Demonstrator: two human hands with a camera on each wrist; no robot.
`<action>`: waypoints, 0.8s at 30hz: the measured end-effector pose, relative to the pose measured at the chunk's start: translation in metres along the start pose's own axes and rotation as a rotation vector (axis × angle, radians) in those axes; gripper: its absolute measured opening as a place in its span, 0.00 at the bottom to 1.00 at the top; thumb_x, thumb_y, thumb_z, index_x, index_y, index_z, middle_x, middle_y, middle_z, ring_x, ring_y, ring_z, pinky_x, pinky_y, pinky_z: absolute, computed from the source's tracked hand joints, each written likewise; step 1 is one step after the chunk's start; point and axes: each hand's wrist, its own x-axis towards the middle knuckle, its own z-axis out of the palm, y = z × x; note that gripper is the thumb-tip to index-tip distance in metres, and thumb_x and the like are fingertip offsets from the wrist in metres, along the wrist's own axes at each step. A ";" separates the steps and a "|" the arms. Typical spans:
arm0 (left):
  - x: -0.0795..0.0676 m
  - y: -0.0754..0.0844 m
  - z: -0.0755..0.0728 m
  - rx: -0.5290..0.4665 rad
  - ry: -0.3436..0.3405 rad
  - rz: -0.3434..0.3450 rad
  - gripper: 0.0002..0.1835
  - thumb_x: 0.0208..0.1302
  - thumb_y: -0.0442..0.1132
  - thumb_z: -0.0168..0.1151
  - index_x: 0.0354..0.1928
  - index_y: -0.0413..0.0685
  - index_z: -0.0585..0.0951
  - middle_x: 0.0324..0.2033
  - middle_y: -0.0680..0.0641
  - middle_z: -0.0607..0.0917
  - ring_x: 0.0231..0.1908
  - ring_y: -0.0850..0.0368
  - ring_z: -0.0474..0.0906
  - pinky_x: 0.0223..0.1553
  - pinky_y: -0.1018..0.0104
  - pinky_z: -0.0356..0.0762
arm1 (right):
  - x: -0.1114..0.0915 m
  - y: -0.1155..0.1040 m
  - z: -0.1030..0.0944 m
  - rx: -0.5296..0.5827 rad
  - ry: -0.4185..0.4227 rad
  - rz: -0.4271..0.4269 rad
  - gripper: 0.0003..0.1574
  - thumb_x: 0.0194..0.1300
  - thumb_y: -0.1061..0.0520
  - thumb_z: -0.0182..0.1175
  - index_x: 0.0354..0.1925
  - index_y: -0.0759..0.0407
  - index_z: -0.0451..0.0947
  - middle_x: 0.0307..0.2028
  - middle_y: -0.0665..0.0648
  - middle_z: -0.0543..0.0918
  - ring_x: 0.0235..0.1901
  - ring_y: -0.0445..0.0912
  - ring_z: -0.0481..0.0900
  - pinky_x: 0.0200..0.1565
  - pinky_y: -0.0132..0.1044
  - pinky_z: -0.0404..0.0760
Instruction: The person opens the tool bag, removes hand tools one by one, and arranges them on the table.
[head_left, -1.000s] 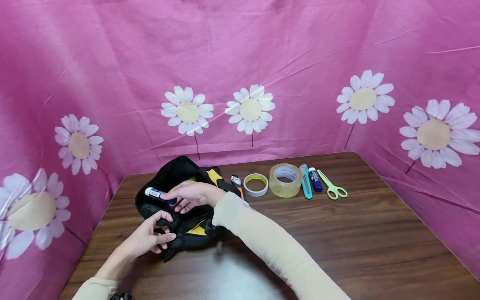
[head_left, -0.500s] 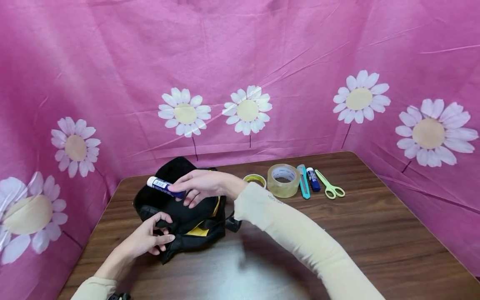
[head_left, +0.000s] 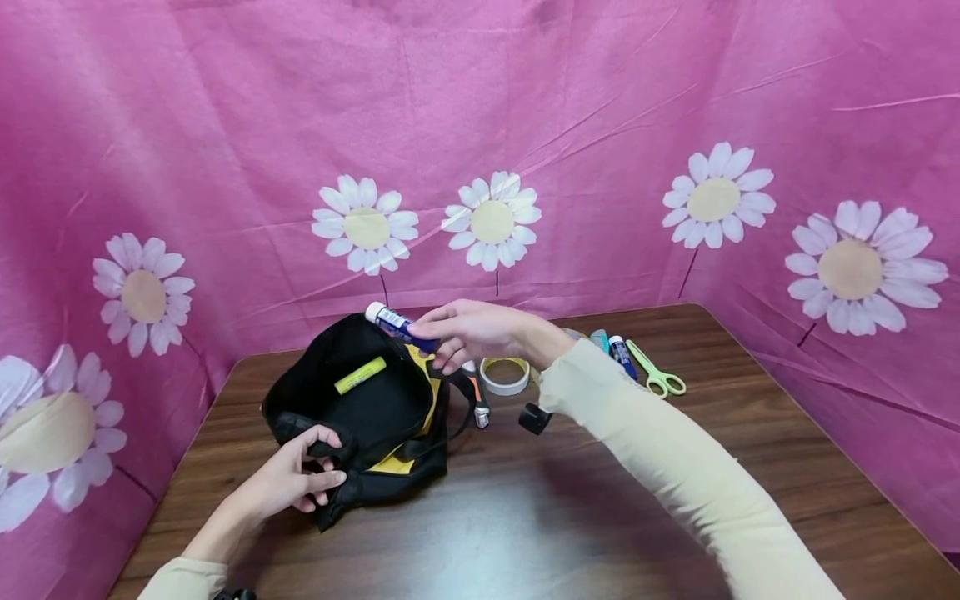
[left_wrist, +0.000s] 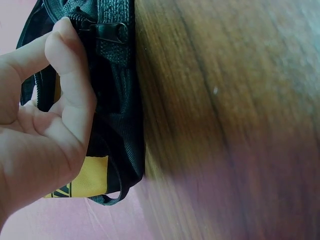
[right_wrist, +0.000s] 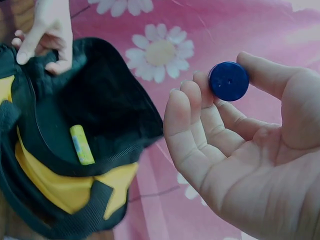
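A blue glue stick with a white end (head_left: pixel 397 323) is pinched between the thumb and fingers of my right hand (head_left: pixel 483 329), above the far right side of the bag's opening. In the right wrist view its round blue end (right_wrist: pixel 228 81) faces the camera. The black and yellow zippered bag (head_left: pixel 397 485) lies on the table with its mouth wide open. Inside it rests a yellow stick-shaped item (head_left: pixel 361 376). At the near left corner my left hand (head_left: pixel 288 477) pinches the bag's edge, close to a zipper pull (left_wrist: pixel 112 33) in the left wrist view.
Right of the bag lie an orange and grey utility knife (head_left: pixel 480 404) and a white tape roll (head_left: pixel 504 388). Farther right are a teal cutter (head_left: pixel 600 339), another blue glue stick (head_left: pixel 622 354) and green scissors (head_left: pixel 658 375). My right arm hides most of the clear tape roll.
My right hand has risen out of the bag's mouth and moved right with the glue stick, uncovering the yellow item inside. My left hand stays at the bag's edge.
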 end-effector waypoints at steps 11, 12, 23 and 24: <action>-0.002 0.001 0.001 -0.017 -0.016 0.006 0.24 0.65 0.33 0.69 0.55 0.40 0.66 0.32 0.44 0.76 0.22 0.55 0.81 0.19 0.66 0.78 | -0.044 -0.002 -0.041 -0.040 0.079 -0.041 0.22 0.78 0.55 0.53 0.61 0.69 0.70 0.39 0.58 0.84 0.30 0.46 0.83 0.38 0.37 0.86; -0.002 0.002 0.001 -0.015 -0.014 0.002 0.24 0.65 0.33 0.70 0.55 0.41 0.66 0.32 0.43 0.76 0.22 0.55 0.81 0.19 0.66 0.78 | -0.049 -0.002 -0.044 -0.039 0.088 -0.042 0.22 0.78 0.55 0.53 0.61 0.69 0.70 0.39 0.58 0.84 0.31 0.46 0.83 0.38 0.37 0.86; -0.001 0.001 -0.001 -0.012 -0.021 0.008 0.25 0.65 0.33 0.70 0.55 0.40 0.65 0.31 0.43 0.77 0.23 0.54 0.81 0.19 0.66 0.79 | -0.094 0.005 -0.085 0.053 0.163 -0.088 0.18 0.78 0.54 0.54 0.57 0.66 0.71 0.35 0.58 0.82 0.32 0.47 0.84 0.43 0.41 0.86; -0.001 0.001 0.000 -0.012 -0.019 0.008 0.24 0.65 0.33 0.70 0.55 0.40 0.66 0.31 0.43 0.77 0.23 0.54 0.81 0.19 0.66 0.79 | -0.098 0.007 -0.089 0.062 0.170 -0.094 0.19 0.78 0.54 0.55 0.57 0.66 0.71 0.35 0.58 0.82 0.32 0.47 0.84 0.43 0.41 0.86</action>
